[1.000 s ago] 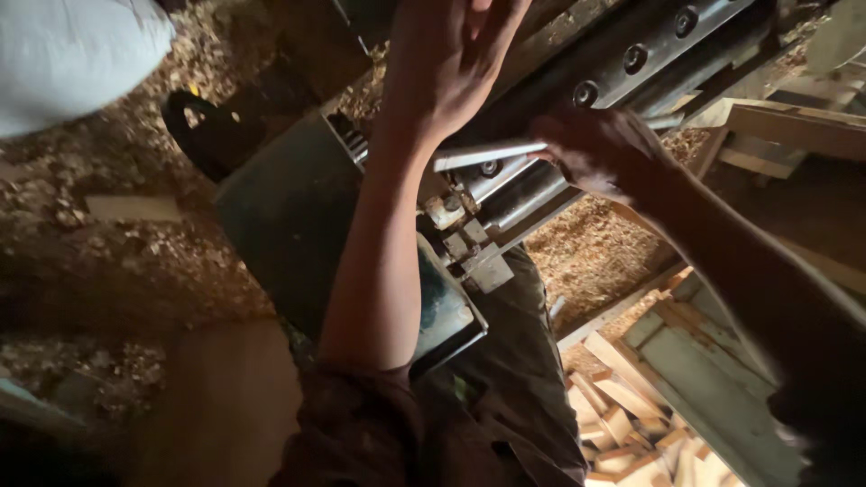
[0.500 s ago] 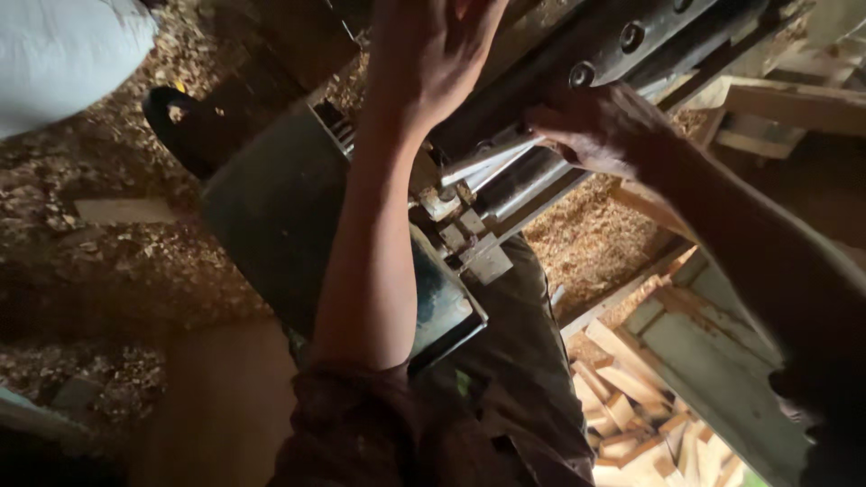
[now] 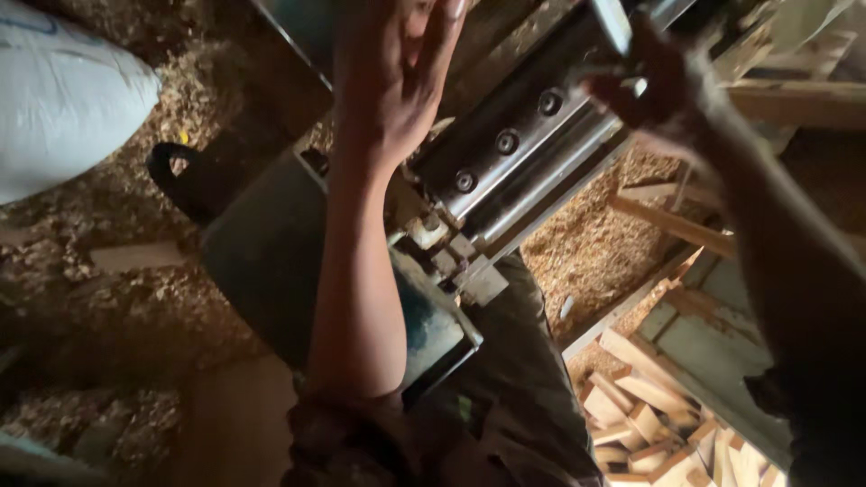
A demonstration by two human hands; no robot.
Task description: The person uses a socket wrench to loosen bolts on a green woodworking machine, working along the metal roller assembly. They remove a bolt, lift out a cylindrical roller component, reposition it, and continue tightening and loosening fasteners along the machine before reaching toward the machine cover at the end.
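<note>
While the left hand [image 3: 397, 81] lies flat and unclenched on the metal roller [image 3: 514, 149] of the woodworking machine [image 3: 271, 261], the right hand [image 3: 658, 86] grips the roller's far end. Below right, a wooden box [image 3: 713, 334] holds wood offcuts [image 3: 649, 415]; a white sack [image 3: 63, 99] sits on sawdust [image 3: 99, 298].

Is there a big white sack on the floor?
Yes, a big white sack lies at the upper left among the wood shavings.

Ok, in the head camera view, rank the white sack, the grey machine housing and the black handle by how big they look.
1. Grey machine housing, largest.
2. White sack, though the frame edge cuts it, so this is unsure.
3. Black handle, clearly smallest.
</note>
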